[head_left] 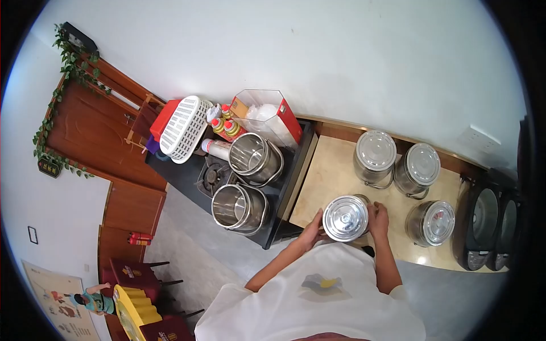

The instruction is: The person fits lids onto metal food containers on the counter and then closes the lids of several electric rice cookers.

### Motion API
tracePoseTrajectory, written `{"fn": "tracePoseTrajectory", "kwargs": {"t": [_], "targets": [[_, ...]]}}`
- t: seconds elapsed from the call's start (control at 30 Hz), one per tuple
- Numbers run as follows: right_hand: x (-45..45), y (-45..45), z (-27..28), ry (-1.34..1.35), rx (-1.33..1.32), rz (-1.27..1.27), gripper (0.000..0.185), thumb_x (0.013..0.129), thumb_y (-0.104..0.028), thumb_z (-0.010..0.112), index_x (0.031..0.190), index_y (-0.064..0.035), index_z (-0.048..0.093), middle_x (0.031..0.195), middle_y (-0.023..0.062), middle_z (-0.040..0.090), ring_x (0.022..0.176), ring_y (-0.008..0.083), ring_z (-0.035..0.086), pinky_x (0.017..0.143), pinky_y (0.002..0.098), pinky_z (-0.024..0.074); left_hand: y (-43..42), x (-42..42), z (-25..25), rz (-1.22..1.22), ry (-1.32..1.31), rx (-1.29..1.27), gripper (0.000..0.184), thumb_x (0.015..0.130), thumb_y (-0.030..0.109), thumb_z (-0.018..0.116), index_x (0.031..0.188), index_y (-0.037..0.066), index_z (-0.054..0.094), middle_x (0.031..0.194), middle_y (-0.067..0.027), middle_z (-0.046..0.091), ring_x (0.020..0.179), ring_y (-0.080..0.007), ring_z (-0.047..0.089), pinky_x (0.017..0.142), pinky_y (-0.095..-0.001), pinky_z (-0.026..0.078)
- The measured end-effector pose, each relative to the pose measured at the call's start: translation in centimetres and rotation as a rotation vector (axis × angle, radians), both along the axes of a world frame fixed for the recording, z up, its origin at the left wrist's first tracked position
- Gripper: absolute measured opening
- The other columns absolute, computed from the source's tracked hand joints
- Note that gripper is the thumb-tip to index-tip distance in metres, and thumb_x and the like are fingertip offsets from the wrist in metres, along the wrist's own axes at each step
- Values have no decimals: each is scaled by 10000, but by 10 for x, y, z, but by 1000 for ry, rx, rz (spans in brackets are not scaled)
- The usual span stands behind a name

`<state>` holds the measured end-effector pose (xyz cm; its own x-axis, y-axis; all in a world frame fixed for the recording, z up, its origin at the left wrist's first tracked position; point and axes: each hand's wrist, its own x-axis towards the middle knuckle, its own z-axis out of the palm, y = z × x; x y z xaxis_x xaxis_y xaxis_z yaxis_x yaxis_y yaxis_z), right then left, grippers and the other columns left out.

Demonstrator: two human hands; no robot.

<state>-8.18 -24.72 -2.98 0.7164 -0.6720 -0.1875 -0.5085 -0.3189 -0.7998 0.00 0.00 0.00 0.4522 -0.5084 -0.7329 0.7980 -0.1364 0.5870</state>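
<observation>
A lidded stainless steel pot (345, 218) is in front of my shirt, at the front edge of the light wooden counter (318, 170). My left hand (311, 230) is closed against its left side. On the opposite side, my right hand (377, 220) grips it with bent fingers. The shiny ridged lid sits on top, and the pot's lower body is mostly hidden under it. Two more lidded pots, a left one (375, 152) and a right one (418, 168), stand at the back of the counter. Another lidded pot (431, 223) is to the right of my right hand.
Two open metal pots, one behind (253, 156) and one in front (236, 207), stand on the dark table (278, 210) beside a gas burner (213, 176). A white basket (185, 129), spray cans and a clear box (267, 116) are behind. Black appliances (483, 221) stand far right. Another person (96, 298) is far left.
</observation>
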Motion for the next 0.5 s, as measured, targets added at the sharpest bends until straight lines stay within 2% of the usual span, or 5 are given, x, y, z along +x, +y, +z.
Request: {"fn": "tracePoseTrajectory", "kwargs": {"t": [0.1,0.17,0.3,0.4,0.5], "targets": [[3,-2,1,12,214,6,587,998,-462,625,1271,56,654,1145,254,729,1034,370,718,937,425,542,-1,-4,-7,45,84,-52,856,1021,740,336,1633,143,290,1716,-120,199,1391,-365,492,1086,-505,470],[11,-11,-15,88,122,66,597,1005,-466,611,1258,73,654,1079,249,736,916,335,719,844,407,544,-6,1,4,49,59,7,826,1026,732,333,1598,137,364,1630,-137,376,1323,-351,553,1034,-484,504],[21,-20,-34,173,434,143,596,1000,-475,617,1204,83,662,999,215,723,837,274,674,796,390,519,-10,6,-3,79,38,10,812,1013,753,317,1527,146,480,1377,-143,630,1181,-327,639,1008,-452,508],[25,1,-22,16,517,-24,463,995,-413,659,1001,50,658,864,113,670,786,199,599,745,360,492,-11,5,5,118,38,32,813,1011,755,314,1481,132,538,1336,-147,661,1180,-300,642,1016,-444,503],[33,22,8,-186,625,-75,399,1024,-379,633,1030,17,680,869,47,645,793,133,567,712,294,468,-25,-1,43,235,-1,-37,754,1038,698,321,1453,118,567,1319,-136,677,1204,-273,637,1051,-446,496]]}}
